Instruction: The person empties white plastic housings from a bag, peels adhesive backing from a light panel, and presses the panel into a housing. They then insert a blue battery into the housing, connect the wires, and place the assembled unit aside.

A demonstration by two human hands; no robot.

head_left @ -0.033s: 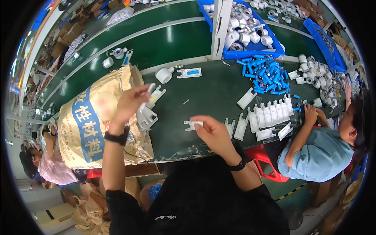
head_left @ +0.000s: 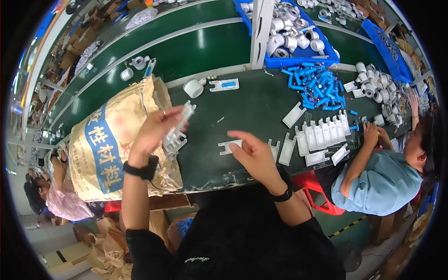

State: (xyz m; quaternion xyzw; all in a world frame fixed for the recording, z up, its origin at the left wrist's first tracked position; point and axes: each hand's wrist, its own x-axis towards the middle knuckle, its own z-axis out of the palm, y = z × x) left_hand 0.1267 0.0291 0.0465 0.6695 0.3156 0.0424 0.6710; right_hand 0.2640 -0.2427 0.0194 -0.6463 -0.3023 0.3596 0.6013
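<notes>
My left hand point(head_left: 161, 126) grips a white plastic housing point(head_left: 188, 112), long and fork-ended, in front of the paper sack's open mouth. Below that hand lie more white housings point(head_left: 173, 142) in a loose pile. My right hand point(head_left: 255, 156) hovers over the middle of the dark green table with its index finger stretched out and its thumb apart. Partly under its fingers, a single white housing point(head_left: 228, 148) lies on the tabletop. I cannot make out anything in my right hand. Right of it stands a row of similar housings point(head_left: 322, 135).
A large paper sack point(head_left: 93, 140) takes up the left side. At the back right are a heap of blue cylindrical cells point(head_left: 317, 86) and a blue crate point(head_left: 303, 60) of white round parts. A co-worker point(head_left: 373, 182) sits at the right, hands over the table.
My left hand has tilted, and the white housing in it now shows at greater length. The right index finger has stretched a little further out from the thumb.
</notes>
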